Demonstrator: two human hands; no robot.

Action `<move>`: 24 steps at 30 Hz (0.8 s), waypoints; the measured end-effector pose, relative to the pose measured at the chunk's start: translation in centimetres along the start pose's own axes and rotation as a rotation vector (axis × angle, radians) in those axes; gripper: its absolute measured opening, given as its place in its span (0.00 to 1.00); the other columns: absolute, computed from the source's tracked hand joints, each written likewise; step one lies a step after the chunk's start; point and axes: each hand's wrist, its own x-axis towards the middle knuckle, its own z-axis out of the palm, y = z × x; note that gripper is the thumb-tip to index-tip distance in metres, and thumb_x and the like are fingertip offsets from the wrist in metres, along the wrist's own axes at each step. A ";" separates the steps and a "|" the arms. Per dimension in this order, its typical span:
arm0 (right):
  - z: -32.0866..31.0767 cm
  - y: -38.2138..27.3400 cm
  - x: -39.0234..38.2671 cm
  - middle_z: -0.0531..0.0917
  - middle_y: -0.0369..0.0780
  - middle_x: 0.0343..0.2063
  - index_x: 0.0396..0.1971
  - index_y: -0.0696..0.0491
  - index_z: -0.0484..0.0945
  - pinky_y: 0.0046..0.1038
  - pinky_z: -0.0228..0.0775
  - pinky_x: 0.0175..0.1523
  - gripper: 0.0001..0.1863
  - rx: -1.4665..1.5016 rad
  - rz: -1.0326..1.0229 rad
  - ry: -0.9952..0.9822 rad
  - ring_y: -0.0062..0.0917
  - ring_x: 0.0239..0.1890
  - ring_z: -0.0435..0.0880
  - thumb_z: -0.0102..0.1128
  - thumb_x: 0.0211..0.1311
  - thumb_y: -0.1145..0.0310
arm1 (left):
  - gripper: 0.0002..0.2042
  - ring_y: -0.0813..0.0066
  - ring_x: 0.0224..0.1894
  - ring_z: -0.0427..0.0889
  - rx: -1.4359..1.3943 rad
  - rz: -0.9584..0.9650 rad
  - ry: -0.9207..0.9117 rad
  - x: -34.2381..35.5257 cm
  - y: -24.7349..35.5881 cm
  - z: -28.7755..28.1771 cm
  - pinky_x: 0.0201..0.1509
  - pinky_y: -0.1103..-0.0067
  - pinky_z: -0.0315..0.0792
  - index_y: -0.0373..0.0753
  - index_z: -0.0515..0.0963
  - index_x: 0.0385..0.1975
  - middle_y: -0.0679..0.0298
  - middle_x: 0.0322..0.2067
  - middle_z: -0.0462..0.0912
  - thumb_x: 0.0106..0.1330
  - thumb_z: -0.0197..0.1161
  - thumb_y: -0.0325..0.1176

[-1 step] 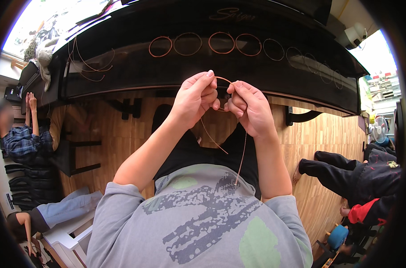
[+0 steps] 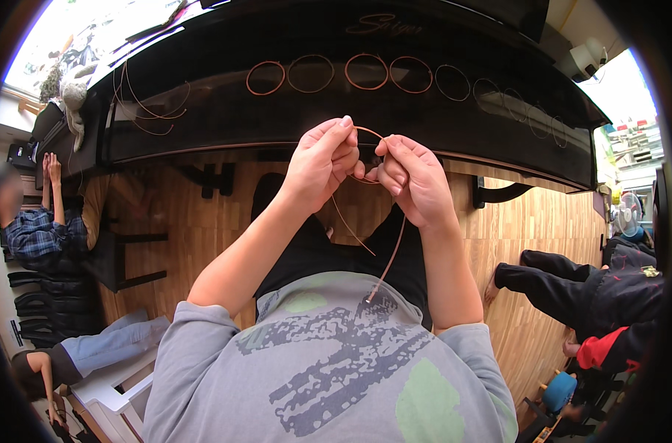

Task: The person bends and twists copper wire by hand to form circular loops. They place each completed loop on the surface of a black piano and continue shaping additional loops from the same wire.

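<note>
Big glossy black tabletop (image 2: 306, 37) here, someone in a grey tee (image 2: 328, 369) right up at it, and a row of thin wire rings (image 2: 366, 88) lying across. Left hand (image 2: 322, 161) and right hand (image 2: 418, 177) are both pinching a coppery wire (image 2: 369, 130), looped between them near the edge, loose ends dangling.

Your L hand (image 2: 322, 161) & R hand (image 2: 415, 177) pinch a thin copper-coloured wire (image 2: 370, 131), looped btwn them w/ both ends hanging below. Beyond, round copper-coloured & greyish wire rings (image 2: 367, 89) sit in a row on a long glossy black surface (image 2: 217, 88); loose thin wires (image 2: 158, 117) lie at its L.
</note>
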 end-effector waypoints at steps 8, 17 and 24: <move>0.9 -0.4 0.4 0.65 0.29 0.14 0.34 0.58 0.74 0.18 0.64 0.28 0.11 0.171 -0.046 0.083 0.13 0.16 0.65 0.46 0.73 0.67 | 0.14 0.83 0.20 0.65 -0.062 0.029 -0.021 -0.1 -1.1 -0.1 0.33 0.78 0.76 0.38 0.71 0.30 0.73 0.16 0.58 0.76 0.44 0.38; 0.7 -0.4 0.6 0.59 0.27 0.13 0.33 0.56 0.73 0.17 0.50 0.22 0.11 0.168 -0.038 0.088 0.11 0.14 0.56 0.45 0.73 0.67 | 0.15 0.86 0.22 0.69 0.352 0.155 0.044 -0.6 -0.9 0.1 0.32 0.83 0.76 0.34 0.76 0.38 0.72 0.20 0.69 0.75 0.46 0.39; 0.4 -0.7 0.6 0.58 0.27 0.12 0.32 0.56 0.74 0.17 0.50 0.22 0.11 0.122 -0.043 0.100 0.11 0.14 0.56 0.46 0.72 0.67 | 0.15 0.94 0.16 0.51 0.765 0.279 0.086 -0.9 1.1 -1.7 0.17 0.89 0.44 0.36 0.76 0.34 0.80 0.13 0.58 0.76 0.46 0.39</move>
